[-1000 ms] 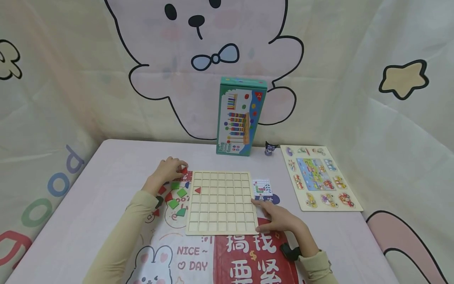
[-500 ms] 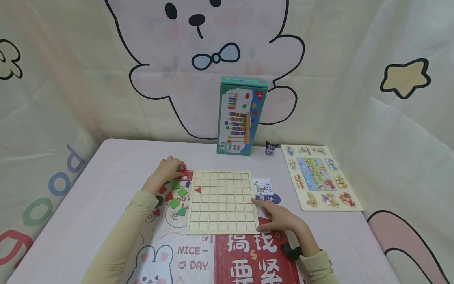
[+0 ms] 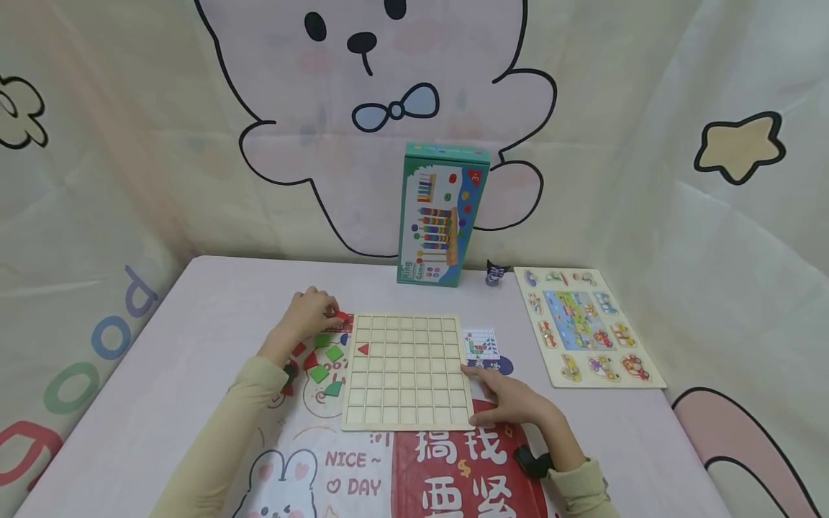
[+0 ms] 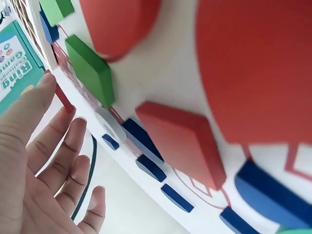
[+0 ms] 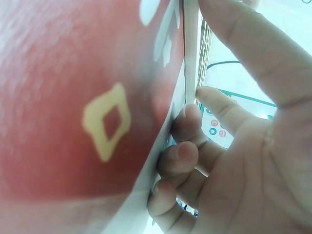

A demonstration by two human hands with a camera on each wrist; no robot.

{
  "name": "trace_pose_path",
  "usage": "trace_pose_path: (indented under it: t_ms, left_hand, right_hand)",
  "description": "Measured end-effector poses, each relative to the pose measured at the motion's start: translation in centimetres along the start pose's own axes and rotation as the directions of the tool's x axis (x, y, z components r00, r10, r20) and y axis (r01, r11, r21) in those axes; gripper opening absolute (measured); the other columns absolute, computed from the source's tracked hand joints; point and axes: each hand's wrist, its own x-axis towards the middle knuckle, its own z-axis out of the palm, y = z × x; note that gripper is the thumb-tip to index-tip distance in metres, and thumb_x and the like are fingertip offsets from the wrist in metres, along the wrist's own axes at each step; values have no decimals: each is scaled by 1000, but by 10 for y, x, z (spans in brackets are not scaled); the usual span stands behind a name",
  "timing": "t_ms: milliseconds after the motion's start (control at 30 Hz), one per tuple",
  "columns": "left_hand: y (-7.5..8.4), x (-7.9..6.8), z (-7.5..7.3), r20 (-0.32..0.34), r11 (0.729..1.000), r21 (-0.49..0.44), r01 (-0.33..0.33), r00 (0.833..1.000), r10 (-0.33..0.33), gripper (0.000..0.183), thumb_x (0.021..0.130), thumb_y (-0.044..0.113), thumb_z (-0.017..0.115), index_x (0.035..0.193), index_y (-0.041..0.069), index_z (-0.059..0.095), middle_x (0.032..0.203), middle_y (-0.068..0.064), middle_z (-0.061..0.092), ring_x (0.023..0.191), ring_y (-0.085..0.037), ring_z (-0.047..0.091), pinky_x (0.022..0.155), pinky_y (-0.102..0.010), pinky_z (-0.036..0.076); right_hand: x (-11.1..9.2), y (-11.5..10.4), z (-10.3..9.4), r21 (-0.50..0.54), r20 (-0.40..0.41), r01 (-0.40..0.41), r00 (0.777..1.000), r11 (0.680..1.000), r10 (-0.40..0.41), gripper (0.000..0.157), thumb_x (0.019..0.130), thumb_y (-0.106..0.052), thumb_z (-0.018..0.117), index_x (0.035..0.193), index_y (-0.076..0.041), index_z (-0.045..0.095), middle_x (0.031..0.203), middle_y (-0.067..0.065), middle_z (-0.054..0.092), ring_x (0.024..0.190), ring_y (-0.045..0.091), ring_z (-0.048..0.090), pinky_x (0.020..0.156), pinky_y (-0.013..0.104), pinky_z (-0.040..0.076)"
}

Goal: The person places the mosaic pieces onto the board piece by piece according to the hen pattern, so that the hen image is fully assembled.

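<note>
My left hand (image 3: 307,314) is at the far left corner of the pale wooden grid board (image 3: 408,370). Its thumb and index finger pinch a thin red tile (image 4: 64,99), seen edge-on in the left wrist view. One red triangle tile (image 3: 363,349) lies in a cell near the board's left side. Green tiles (image 3: 318,373) and red tiles (image 3: 311,360) are scattered left of the board, and dark blue pieces (image 4: 151,168) show in the left wrist view. My right hand (image 3: 508,396) touches the board's right edge with extended thumb and index finger; its other fingers bend loosely beneath.
A small pattern card (image 3: 481,344) lies just right of the board. Farther right is a picture puzzle board (image 3: 589,327). At the back stand a green game box (image 3: 442,216) and a small dark figurine (image 3: 496,273). A printed mat (image 3: 352,467) lies under the board.
My left hand stays by the far left corner with the red tile, its fingers shifting only slightly. The right hand and board hold their places; the whole view shifts a little.
</note>
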Motion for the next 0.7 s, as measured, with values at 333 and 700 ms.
trace_pose_path:
  t_ms: [333, 700]
  left_hand:
    - [12, -4, 8, -10, 999, -20, -33, 999, 33, 34, 75, 45, 72, 87, 14, 71, 80, 0, 61, 84, -21, 47, 80, -46, 37]
    - [33, -3, 9, -4, 998, -1, -56, 998, 56, 26, 76, 39, 73, 84, 15, 72, 77, 1, 61, 80, -20, 47, 79, -46, 38]
  right_hand:
    - [0, 1, 2, -12, -7, 11, 1000, 1000, -12, 85, 70, -44, 76, 142, -21, 37, 136, 13, 46, 114, 28, 49, 89, 48, 44]
    - [0, 1, 2, 1, -5, 20, 1000, 1000, -20, 85, 70, -43, 77, 142, -20, 37, 136, 13, 46, 113, 28, 49, 89, 49, 45]
